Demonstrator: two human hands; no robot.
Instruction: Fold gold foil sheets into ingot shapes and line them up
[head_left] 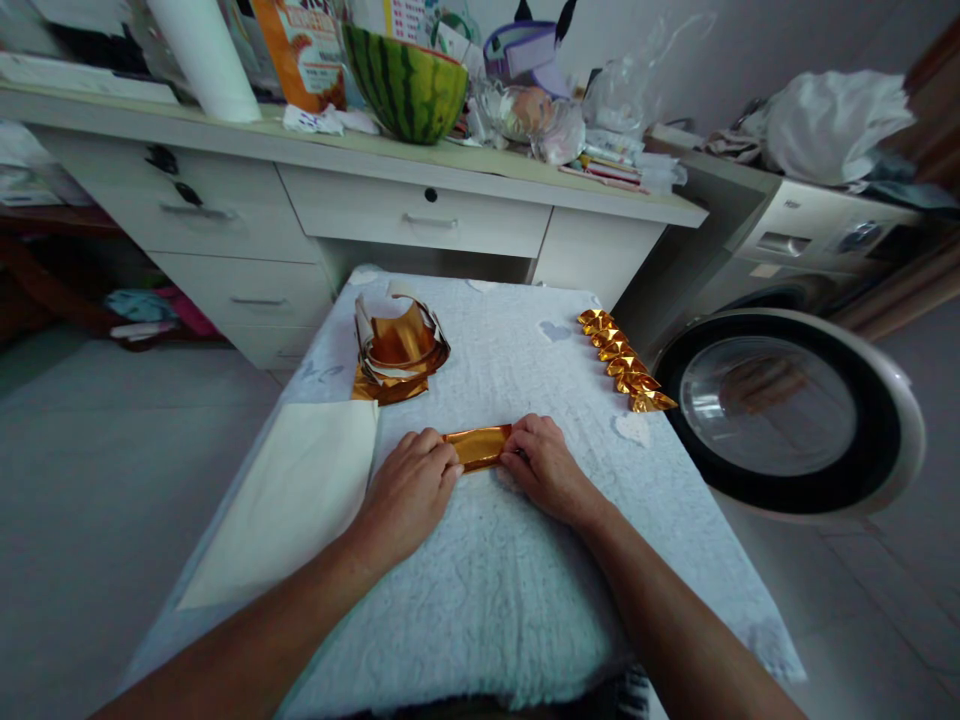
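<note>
A folded strip of gold foil paper [478, 448] lies flat on the cloth-covered table [495, 360], stretched between my two hands. My left hand [414, 485] grips its left end with the fingers curled. At the right end, my right hand [545, 462] pinches the strip between thumb and fingers. Beyond my left hand sits a loose stack of curled gold foil paper [401, 345]. A row of folded gold foil pieces [626, 360] runs along the table's right side. Pale sheets of paper [292, 490] lie beside my left forearm.
Behind the table stands a white desk [420, 210] with drawers. On it are a cut watermelon [405, 85], an orange snack bag [300, 50] and plastic-wrapped items. At right, a washing machine's open round door [787, 410] reaches close to the table's edge.
</note>
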